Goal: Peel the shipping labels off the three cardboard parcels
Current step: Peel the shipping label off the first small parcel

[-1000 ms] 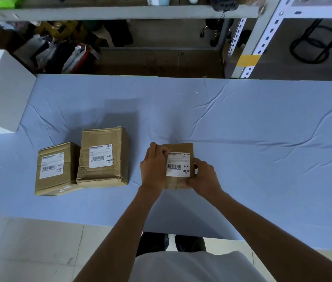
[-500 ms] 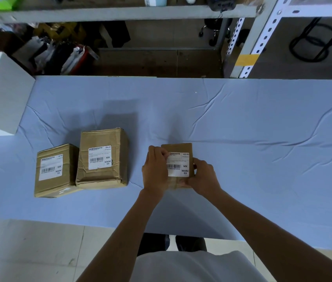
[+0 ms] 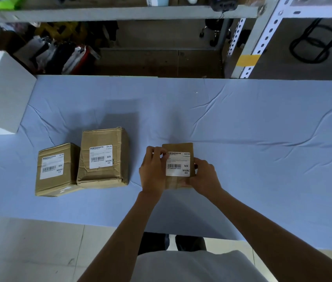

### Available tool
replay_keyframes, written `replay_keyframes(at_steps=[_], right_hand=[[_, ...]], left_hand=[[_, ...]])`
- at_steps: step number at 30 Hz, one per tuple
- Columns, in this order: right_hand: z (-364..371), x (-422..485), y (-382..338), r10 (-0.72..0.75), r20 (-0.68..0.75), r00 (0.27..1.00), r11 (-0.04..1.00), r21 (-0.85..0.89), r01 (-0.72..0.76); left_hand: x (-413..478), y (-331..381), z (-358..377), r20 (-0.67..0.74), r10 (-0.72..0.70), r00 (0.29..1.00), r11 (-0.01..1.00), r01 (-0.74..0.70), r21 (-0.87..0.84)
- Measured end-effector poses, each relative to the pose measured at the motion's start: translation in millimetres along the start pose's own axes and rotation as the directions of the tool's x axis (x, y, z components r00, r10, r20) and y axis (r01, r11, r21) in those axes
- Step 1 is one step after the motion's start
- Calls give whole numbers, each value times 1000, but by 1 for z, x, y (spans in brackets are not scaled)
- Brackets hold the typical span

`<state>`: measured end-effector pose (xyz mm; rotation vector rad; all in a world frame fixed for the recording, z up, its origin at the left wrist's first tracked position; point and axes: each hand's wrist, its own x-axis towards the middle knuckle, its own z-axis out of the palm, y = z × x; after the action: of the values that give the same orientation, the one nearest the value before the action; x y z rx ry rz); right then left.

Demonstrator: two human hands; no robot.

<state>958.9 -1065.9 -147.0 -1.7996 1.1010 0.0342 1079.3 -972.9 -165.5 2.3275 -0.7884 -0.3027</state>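
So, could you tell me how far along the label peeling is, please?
Nothing is finished: all three labels are on. In hand: the left hand pinches the top-left corner of the 42/42 label while the right hand grips the small parcel. Left: the 29/42 label and the 16/42 label, both flat.

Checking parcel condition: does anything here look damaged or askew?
The tall brown cardboard parcel in the middle looks crushed, creased down its left side. The squat brown left parcel and small brown held parcel look sound.
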Motion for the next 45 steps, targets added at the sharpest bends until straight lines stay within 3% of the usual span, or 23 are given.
replay_keyframes(at_steps=[8,14,20,25,31,33,38,45], right_hand=[[1,0,0,14,-11,1000,1000,-20,-14],[-1,1,-4,41,4,999,999,-22,-41],[1,0,-3,40,-12,999,999,-22,-40],[4,-1,-3,33,-28,999,998,-46,-34],[2,1,-4,38,-34,999,998,-47,-40],[2,1,-3,36,-32,999,998,-56,-38],[3,1,-2,31,-36,999,997,-66,-33],[3,1,-3,32,-24,999,997,-70,-34]], left_hand=[[10,8,-2,-35,58,998,993,-54,109],[16,6,2,21,92,996,956,-94,280],[16,10,3,9,40,999,963,-41,266],[12,9,1,21,15,1000,987,-18,160],[10,1,-3,-8,-86,996,945,79,-318],[6,-3,-4,-8,-74,997,928,66,-368],[3,-5,-1,-24,53,998,975,-57,-214],[8,6,-5,-2,39,999,999,-39,16]])
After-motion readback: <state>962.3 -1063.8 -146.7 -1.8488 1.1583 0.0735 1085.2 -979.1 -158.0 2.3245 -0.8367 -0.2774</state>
